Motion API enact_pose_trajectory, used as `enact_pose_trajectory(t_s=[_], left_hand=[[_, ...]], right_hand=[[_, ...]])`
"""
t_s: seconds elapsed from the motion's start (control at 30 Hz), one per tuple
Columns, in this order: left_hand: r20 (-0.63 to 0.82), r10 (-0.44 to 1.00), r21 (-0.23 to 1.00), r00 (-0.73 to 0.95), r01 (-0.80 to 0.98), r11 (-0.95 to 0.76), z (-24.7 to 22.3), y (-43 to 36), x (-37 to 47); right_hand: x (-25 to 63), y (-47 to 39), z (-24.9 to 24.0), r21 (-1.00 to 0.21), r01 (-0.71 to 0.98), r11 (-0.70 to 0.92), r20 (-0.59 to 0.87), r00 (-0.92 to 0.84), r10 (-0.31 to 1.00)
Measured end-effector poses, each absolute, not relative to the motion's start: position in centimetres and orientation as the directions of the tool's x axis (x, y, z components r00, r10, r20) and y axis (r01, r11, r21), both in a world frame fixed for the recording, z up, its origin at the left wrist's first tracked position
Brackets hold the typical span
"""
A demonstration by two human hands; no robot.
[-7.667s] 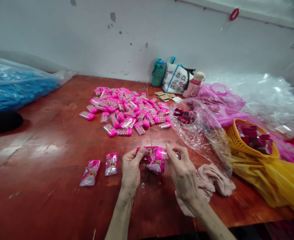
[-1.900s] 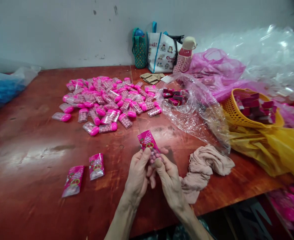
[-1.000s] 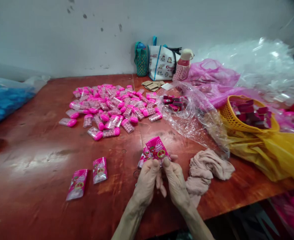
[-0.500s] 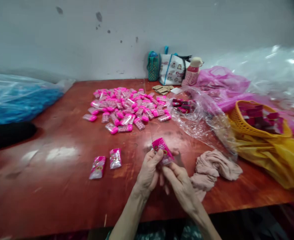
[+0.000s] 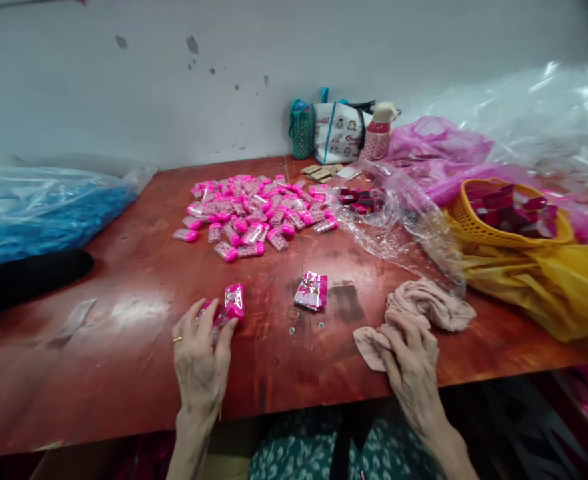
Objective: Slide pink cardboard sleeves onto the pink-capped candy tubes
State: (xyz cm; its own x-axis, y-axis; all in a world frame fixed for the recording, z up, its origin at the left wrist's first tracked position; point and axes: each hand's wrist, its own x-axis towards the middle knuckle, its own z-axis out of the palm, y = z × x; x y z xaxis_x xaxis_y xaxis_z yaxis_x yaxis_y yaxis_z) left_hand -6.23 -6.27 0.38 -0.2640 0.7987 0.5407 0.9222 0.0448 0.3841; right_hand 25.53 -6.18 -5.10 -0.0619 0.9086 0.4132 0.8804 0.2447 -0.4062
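Observation:
My left hand (image 5: 201,353) is curled over a small pink packet (image 5: 208,310), which its fingers partly hide. The thumb touches the lower edge of a second pink packet (image 5: 234,301) right beside it. Another pink-and-clear packet (image 5: 311,291) lies flat on the table between my hands. On the right, my right hand (image 5: 411,357) grips the near end of a crumpled beige cloth (image 5: 429,303), a flap of it showing left of the fingers.
Small pink-capped clear containers (image 5: 254,210) lie heaped farther back. Clear plastic (image 5: 389,227), a yellow basket (image 5: 474,223) and yellow sheeting (image 5: 539,287) are on the right. Blue items in a clear bag (image 5: 39,213) sit left. A patterned bag (image 5: 337,133) stands by the wall.
My hands have moved apart, and the packet they held now lies on the table. The left hand has reached the two packets at left; the right has taken hold of the cloth.

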Motion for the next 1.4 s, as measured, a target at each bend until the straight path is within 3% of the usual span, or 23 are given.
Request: enact_pose_trajectory(t_s=[0.07,0.13,0.3,0.47,0.67,0.87,1.4], left_hand=[[0.613,0.769,0.291,-0.181,0.957,-0.007,0.7,-5.9,-5.6],[0.631,0.767,0.277,-0.115,0.957,-0.084,1.0,-5.3,-4.3],[0.520,0.852,0.359,0.056,0.891,-0.278,0.7,-2.7,0.4],[0.427,0.891,0.390,0.155,0.857,-0.336,-1.3,-0.4,3.3],[0.425,0.895,0.440,0.135,0.833,-0.335,-2.7,-1.1,4.2],[0.432,0.899,0.519,0.074,0.795,-0.315,-3.4,-1.6,4.5],[0.391,0.920,0.671,-0.040,0.697,-0.254,-3.0,-1.5,4.6]], right_hand=[[25.1,-6.0,-5.5,-0.433,0.870,0.236,0.409,-0.043,0.911],[24.7,-5.5,-5.5,-0.428,0.873,0.234,0.413,-0.042,0.910],[24.6,-4.6,-4.8,-0.398,0.897,0.191,0.426,-0.003,0.905],[23.0,-4.6,-3.0,-0.389,0.913,0.121,0.440,0.068,0.896],[18.9,-2.2,-1.8,-0.567,0.794,0.220,0.469,0.091,0.879],[16.8,-0.4,-4.7,-0.614,0.712,0.341,0.510,0.028,0.860],[17.1,1.5,-5.2,-0.829,0.507,0.237,0.326,0.092,0.941]])
